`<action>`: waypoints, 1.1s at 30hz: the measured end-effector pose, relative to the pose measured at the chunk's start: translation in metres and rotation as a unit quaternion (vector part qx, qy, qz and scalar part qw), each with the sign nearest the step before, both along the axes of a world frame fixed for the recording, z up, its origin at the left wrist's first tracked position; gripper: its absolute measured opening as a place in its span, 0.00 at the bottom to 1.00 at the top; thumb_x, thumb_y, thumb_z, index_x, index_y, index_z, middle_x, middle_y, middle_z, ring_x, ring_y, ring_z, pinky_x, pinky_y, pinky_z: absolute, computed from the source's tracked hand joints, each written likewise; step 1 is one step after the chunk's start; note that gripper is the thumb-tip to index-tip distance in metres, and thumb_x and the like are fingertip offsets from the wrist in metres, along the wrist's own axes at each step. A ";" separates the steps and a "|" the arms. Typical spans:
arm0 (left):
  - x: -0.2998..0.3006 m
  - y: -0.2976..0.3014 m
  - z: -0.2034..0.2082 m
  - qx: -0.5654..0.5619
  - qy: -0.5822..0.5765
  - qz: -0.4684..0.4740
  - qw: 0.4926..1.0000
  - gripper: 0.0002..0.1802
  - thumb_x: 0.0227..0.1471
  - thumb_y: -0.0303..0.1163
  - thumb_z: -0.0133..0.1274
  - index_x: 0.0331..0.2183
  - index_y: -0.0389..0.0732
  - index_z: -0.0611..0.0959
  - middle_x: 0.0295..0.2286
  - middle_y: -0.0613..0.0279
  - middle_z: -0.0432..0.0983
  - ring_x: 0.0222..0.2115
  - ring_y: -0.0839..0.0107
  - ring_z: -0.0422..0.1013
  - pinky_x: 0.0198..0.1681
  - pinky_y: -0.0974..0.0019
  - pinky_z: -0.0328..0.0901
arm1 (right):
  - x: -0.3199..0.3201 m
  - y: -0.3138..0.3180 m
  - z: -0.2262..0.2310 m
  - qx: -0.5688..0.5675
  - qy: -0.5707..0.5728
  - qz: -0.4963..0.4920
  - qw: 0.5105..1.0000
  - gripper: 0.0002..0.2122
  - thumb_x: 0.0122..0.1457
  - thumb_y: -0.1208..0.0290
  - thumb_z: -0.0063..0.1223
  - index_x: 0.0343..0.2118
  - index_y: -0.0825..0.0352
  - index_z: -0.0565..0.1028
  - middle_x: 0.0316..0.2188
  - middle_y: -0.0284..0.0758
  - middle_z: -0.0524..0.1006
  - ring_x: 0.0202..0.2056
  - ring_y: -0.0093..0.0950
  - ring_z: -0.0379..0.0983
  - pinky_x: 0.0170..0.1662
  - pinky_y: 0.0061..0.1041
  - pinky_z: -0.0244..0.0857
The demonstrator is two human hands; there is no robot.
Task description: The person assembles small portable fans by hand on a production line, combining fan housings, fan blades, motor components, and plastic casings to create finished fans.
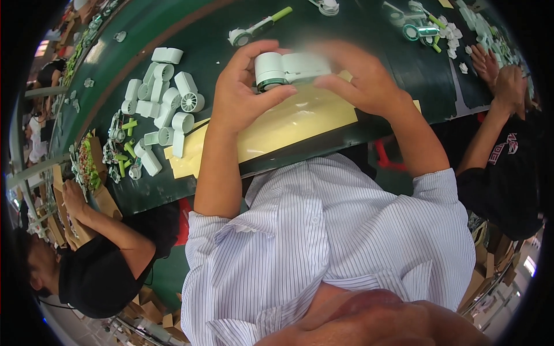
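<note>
A pale green plastic gadget (287,69) with a round drum at one end is held up between two bare hands, just above a yellow sheet (288,124) that lies on a dark green workbench (219,40). The left hand (242,92) is wrapped around the drum end, thumb pressed beneath it, while the right hand (358,78) — blurred in the picture — pinches the other end with its fingertips; both hands are clamped on the same piece.

To the left of the yellow sheet lies a heap of pale green casings (164,101), and beyond that a scatter of small green parts (124,153). Above the sheet, farther back on the bench, rests a long tool with a lime green handle (259,26). Well to the right of the sheet, a co-worker's hands (499,75) sort white bits; another co-worker's hand (74,199) rests at the bench's left edge.

The hold looks light on the right side — a slip there could tip the gadget onto the sheet, or let a loosely seated half spring apart.
</note>
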State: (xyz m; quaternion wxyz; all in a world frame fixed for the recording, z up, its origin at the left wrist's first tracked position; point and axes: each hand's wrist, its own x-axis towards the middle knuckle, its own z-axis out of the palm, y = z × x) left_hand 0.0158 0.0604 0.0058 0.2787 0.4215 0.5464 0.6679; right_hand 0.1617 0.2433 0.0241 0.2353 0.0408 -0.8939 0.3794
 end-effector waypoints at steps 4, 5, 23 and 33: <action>0.004 -0.003 0.000 -0.071 0.019 -0.005 0.997 0.31 0.39 0.24 0.68 0.47 0.35 0.74 0.39 0.58 0.75 0.38 0.72 0.73 0.42 0.70 0.70 | 0.004 0.011 -0.006 0.047 0.035 0.019 0.998 0.24 0.51 0.65 0.63 0.51 0.66 0.72 0.37 0.38 0.76 0.32 0.31 0.72 0.37 0.26 0.69; 0.006 -0.002 -0.002 -0.071 0.018 -0.003 0.997 0.31 0.39 0.24 0.68 0.47 0.35 0.74 0.39 0.58 0.75 0.38 0.72 0.73 0.42 0.70 0.70 | 0.006 0.014 -0.006 0.039 -0.007 0.025 0.999 0.24 0.51 0.65 0.63 0.51 0.66 0.72 0.37 0.38 0.76 0.32 0.31 0.73 0.37 0.27 0.69; 0.012 0.011 -0.017 -0.050 0.105 0.037 0.993 0.30 0.39 0.19 0.67 0.47 0.35 0.76 0.43 0.57 0.75 0.42 0.69 0.73 0.48 0.67 0.69 | 0.001 0.017 -0.011 0.072 -0.026 0.018 0.997 0.20 0.51 0.66 0.62 0.46 0.66 0.71 0.29 0.38 0.76 0.29 0.35 0.74 0.35 0.31 0.68; 0.010 0.014 -0.019 -0.242 -0.032 0.055 0.968 0.44 0.59 0.66 0.23 0.36 0.35 0.79 0.29 0.57 0.80 0.18 0.77 0.70 0.17 0.77 0.59 | -0.002 -0.010 -0.028 -0.581 -0.427 0.223 0.656 0.21 0.65 0.58 0.45 0.50 0.73 0.67 0.38 0.48 0.77 0.35 0.31 0.78 0.38 0.25 0.74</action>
